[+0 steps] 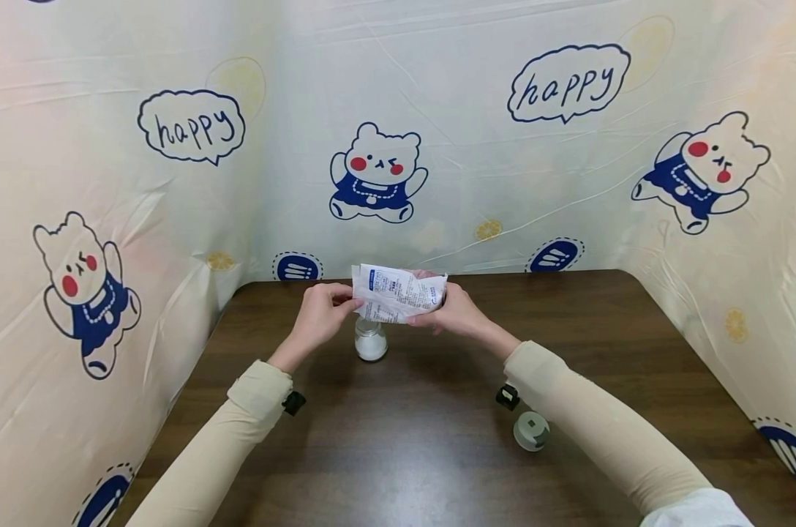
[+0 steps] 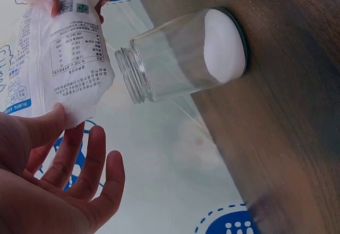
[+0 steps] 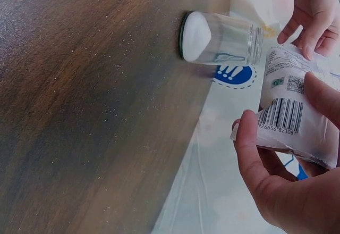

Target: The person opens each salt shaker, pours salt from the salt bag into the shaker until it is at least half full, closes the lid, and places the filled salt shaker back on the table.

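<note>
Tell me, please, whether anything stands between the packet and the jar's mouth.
Nothing visible does: the left wrist view shows a bare gap between the packet and the open jar. The left hand and right hand hold the packet clear of that gap; the cap lies aside.

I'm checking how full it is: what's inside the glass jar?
White powder lies in the bottom of the glass jar. In the head view, the packet covers its mouth.
</note>
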The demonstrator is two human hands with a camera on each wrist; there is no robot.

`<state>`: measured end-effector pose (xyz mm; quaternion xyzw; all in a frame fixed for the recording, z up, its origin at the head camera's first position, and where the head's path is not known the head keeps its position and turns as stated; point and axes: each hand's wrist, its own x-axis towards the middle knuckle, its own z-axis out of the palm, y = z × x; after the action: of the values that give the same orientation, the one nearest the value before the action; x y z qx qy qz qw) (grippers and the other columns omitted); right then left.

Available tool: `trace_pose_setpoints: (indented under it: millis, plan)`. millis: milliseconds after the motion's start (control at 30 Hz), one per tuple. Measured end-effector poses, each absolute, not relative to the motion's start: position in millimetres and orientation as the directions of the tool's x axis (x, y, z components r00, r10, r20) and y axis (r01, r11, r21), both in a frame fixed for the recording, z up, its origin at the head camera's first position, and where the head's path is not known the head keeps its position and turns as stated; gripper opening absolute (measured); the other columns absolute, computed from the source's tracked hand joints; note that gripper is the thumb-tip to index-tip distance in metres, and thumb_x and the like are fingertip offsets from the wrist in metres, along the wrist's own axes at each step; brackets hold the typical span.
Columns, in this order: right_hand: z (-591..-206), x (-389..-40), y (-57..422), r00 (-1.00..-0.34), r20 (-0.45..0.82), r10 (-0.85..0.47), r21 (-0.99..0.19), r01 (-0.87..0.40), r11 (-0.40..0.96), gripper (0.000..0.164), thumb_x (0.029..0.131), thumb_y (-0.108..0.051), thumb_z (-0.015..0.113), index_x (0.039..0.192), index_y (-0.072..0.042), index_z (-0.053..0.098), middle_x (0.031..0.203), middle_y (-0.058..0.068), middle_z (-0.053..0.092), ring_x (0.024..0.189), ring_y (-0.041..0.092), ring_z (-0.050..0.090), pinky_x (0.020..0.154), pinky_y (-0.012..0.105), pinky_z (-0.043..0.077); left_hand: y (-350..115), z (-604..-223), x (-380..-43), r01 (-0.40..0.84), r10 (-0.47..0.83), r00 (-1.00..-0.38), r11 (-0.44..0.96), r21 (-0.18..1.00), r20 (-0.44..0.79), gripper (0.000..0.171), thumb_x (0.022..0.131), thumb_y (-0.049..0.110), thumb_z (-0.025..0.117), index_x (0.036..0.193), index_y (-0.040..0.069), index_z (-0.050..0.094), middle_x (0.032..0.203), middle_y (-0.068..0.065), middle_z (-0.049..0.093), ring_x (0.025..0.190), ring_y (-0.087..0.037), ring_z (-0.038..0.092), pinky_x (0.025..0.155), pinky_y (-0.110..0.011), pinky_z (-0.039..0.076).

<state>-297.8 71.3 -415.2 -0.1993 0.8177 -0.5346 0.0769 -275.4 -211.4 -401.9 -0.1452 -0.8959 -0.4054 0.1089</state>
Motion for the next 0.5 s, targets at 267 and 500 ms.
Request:
trace_pose_setpoints:
  millis: [267,500]
  plan:
    - [-413.8,-296.3,71.4,-0.914,0.074,-0.4,-0.905,-0.23,0.359,0.058,0.081,-0.017,0.093,0.132,-0.012,0.066,0.116,0.009,0.072,0.086,0.027,0.069,0.066,0.048,0.062,-211.1,-402.2,-274.9,0.355,0.171,-0.931,0.624,0.697,0.322,0.014,0.096,0.006,0.078,0.11,0.002,0.081,0.105,-0.011,0.078,0.084,-0.026,0.069,0.072,-0.04,0.056]
    - [-415.6,-297.3,70.9,-0.912,0.075,-0.403,-0.909,-0.228,0.348,0.059,0.082,-0.016,0.093,0.133,-0.012,0.065,0.118,0.009,0.072,0.087,0.028,0.07,0.074,0.063,0.059,-211.2,-402.3,-274.6,0.353,0.169,-0.932,0.626,0.695,0.321,0.015,0.096,0.006,0.078,0.11,0.002,0.081,0.106,-0.012,0.078,0.084,-0.027,0.069,0.072,-0.04,0.056]
